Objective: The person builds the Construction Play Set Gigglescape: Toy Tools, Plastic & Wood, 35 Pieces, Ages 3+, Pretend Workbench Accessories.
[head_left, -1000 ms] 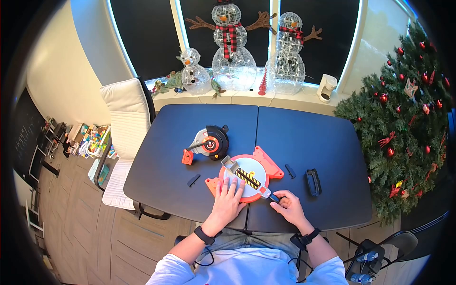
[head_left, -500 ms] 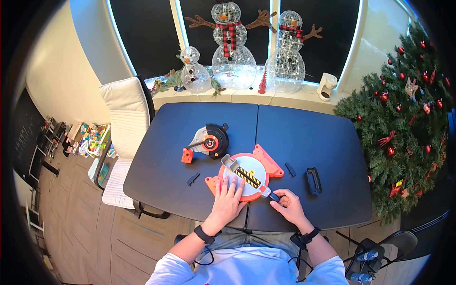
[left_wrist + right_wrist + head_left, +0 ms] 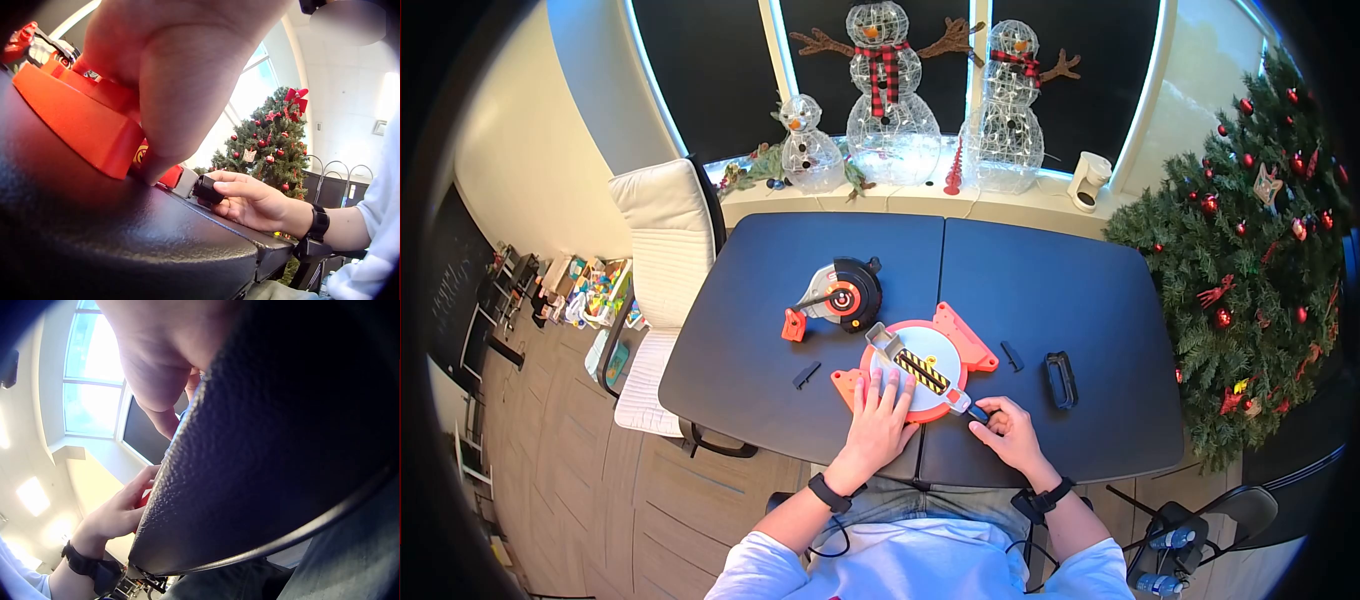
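Observation:
A round toy base (image 3: 920, 345), grey on top with an orange rim and orange side wings, lies near the table's front edge. My left hand (image 3: 878, 428) rests on it with fingers spread and straight. At its lower right end, my right hand (image 3: 1007, 434) pinches a black piece (image 3: 977, 413) between thumb and fingers. The left wrist view shows the same black piece (image 3: 207, 189) against a grey end (image 3: 186, 182) of the toy. In the right wrist view the table edge hides what my right hand (image 3: 165, 356) holds.
A black and grey toy with an orange handle (image 3: 855, 297) stands behind and left. Small black pieces (image 3: 806, 375) (image 3: 1012, 356) lie either side of the base, and a black oval frame (image 3: 1060, 381) at right. A seam (image 3: 942, 260) divides the dark table (image 3: 800, 240).
My right hand and the black piece have shifted very slightly against the toy's end. My left hand has stayed in place.

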